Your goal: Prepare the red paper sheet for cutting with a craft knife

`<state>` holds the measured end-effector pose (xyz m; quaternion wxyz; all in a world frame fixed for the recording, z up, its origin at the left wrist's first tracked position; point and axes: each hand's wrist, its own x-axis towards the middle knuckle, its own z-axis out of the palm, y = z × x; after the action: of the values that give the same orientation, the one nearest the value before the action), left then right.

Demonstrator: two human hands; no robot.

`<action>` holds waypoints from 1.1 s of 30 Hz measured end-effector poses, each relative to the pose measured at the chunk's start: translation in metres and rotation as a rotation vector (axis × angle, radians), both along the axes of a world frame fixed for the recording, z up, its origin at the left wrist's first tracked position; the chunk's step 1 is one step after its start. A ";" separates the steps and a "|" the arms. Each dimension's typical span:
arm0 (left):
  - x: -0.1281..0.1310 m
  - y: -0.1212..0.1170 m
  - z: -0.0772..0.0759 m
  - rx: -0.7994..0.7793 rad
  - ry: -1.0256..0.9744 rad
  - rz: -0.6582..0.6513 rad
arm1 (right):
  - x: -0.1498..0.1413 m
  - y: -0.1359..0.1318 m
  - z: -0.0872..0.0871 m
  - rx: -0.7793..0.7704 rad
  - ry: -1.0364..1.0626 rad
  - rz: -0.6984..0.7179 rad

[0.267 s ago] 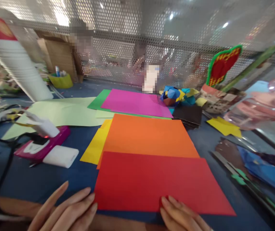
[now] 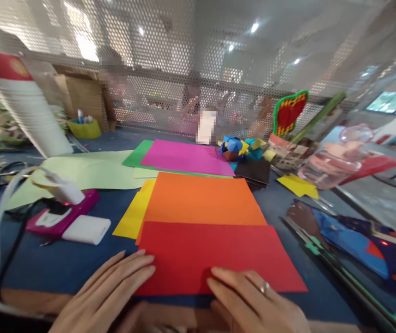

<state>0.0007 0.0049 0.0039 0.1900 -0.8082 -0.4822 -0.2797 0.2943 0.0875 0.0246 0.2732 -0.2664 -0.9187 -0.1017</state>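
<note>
A sheet of red paper (image 2: pixel 198 252) lies nearest me, its front edge close to the table's edge. My left hand (image 2: pixel 111 286) rests with stretched fingers over the red sheet's left edge, fingertips on its surface. Across the middle of the front edge lie the extended fingers of my right hand (image 2: pixel 246 296), which wears a ring. Both thumbs are mostly hidden below. Beyond the red sheet is orange paper (image 2: pixel 204 196), partly covered by it. Yellow paper (image 2: pixel 133 210) sticks out at the left of the orange.
Magenta paper (image 2: pixel 187 155) and pale green paper (image 2: pixel 90 169) lie farther back. At left are a power strip (image 2: pixel 92 199) with cables and stacked paper cups (image 2: pixel 38 111). To the right lie a dark cutter with green parts (image 2: pixel 312 245) and a pink clear bottle (image 2: pixel 329 164).
Both hands have moved forward onto the red paper, the right one also to the left. The view has tilted up and shifted right.
</note>
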 end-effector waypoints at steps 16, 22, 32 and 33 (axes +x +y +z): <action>0.006 0.017 0.004 0.085 0.110 0.003 | -0.015 0.010 0.008 0.126 -0.052 0.152; 0.012 0.018 0.013 0.157 0.038 -0.063 | -0.013 0.010 0.002 0.091 -0.021 0.152; 0.033 0.024 -0.002 0.237 0.117 -0.193 | -0.018 0.003 0.028 -0.517 0.017 -0.206; 0.033 0.025 -0.008 0.249 0.134 -0.185 | -0.018 0.004 0.035 -0.600 0.005 -0.269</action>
<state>0.0334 0.0294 -0.0044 0.2939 -0.8362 -0.3536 -0.2990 0.2767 0.0919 0.0594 0.1691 -0.4542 -0.8636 0.1391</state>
